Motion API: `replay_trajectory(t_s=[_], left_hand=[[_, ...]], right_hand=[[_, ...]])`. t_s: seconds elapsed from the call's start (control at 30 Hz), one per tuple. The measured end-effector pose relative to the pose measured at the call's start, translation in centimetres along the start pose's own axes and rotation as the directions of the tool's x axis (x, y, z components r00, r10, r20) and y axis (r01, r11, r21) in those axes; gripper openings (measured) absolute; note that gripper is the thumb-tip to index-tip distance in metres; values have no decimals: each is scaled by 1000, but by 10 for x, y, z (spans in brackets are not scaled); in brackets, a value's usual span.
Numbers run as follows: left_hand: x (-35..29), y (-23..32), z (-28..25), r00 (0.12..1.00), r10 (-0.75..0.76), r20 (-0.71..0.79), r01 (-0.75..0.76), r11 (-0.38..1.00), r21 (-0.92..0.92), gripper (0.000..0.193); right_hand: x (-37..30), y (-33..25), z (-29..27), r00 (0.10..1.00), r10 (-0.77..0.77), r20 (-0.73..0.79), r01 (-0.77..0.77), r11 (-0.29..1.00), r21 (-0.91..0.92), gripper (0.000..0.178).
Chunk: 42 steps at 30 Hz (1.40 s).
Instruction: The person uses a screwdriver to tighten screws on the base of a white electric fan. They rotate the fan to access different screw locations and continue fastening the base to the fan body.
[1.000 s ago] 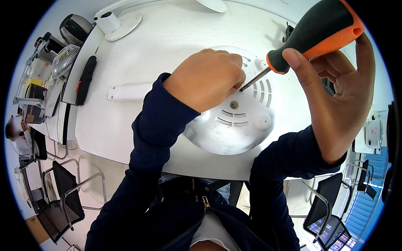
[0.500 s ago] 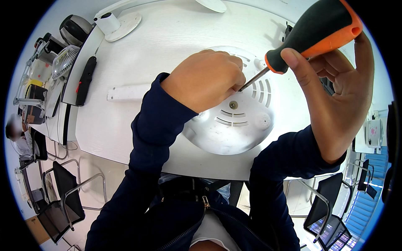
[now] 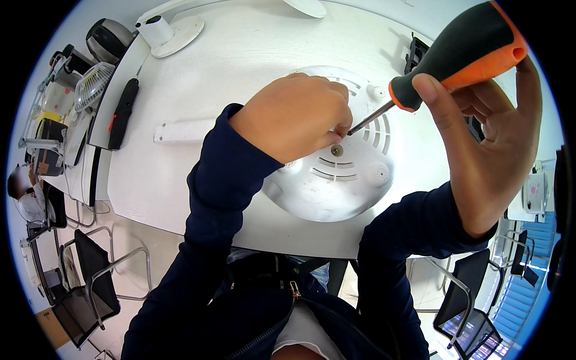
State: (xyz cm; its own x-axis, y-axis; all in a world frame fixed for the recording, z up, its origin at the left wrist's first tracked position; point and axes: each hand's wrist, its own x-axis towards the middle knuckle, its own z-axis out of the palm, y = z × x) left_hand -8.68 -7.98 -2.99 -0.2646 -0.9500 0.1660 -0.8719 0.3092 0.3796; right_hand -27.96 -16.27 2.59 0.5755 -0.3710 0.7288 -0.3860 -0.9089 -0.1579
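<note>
A round white appliance base (image 3: 336, 186) with vent slots lies upside down on the white table (image 3: 240, 66). My left hand (image 3: 294, 117) rests on it, fingertips pinched around the tip of the screwdriver's metal shaft (image 3: 371, 117). What the fingertips pinch there is too small to tell. My right hand (image 3: 492, 132) holds up the screwdriver (image 3: 462, 51) by its black and orange handle, thumb on the collar, fingers loosely curled. A screw head (image 3: 336, 150) sits in the base just below the tip.
A white bar (image 3: 177, 131) lies left of my forearm. A black handheld device (image 3: 122, 112), a round white lamp base (image 3: 175, 33) and cluttered shelves stand at the left. A black part (image 3: 415, 53) lies behind the base. Chairs stand below the table edge.
My right hand and the screwdriver shifted slightly right, and the shaft tip slid a little right and down with it. My left hand stayed in place.
</note>
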Motion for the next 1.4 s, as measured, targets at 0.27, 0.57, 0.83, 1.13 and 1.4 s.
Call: replay_trajectory(t_s=[0.27, 0.57, 0.83, 1.13, 1.4], left_hand=[[-5, -8, -8, 998, -59, -24, 58, 998, -27, 11], [-6, -3, -6, 997, -58, 47, 58, 998, 7, 21], [-13, -3, -6, 999, -45, 9, 44, 998, 42, 21], [-19, -4, -9, 999, -44, -16, 45, 993, 111, 20], [-18, -4, -9, 1000, -22, -22, 23, 997, 77, 19]], right_hand=[[-1, 2, -5, 998, -2, -59, 3, 1000, 19, 62], [2, -1, 1, 999, -9, 45, 12, 997, -71, 67], [1, -1, 5, 1000, 2, 14, -2, 998, 57, 67], [0, 1, 2, 1000, -10, 3, 10, 999, 35, 69], [2, 1, 2, 999, -33, 28, 32, 999, 17, 67]])
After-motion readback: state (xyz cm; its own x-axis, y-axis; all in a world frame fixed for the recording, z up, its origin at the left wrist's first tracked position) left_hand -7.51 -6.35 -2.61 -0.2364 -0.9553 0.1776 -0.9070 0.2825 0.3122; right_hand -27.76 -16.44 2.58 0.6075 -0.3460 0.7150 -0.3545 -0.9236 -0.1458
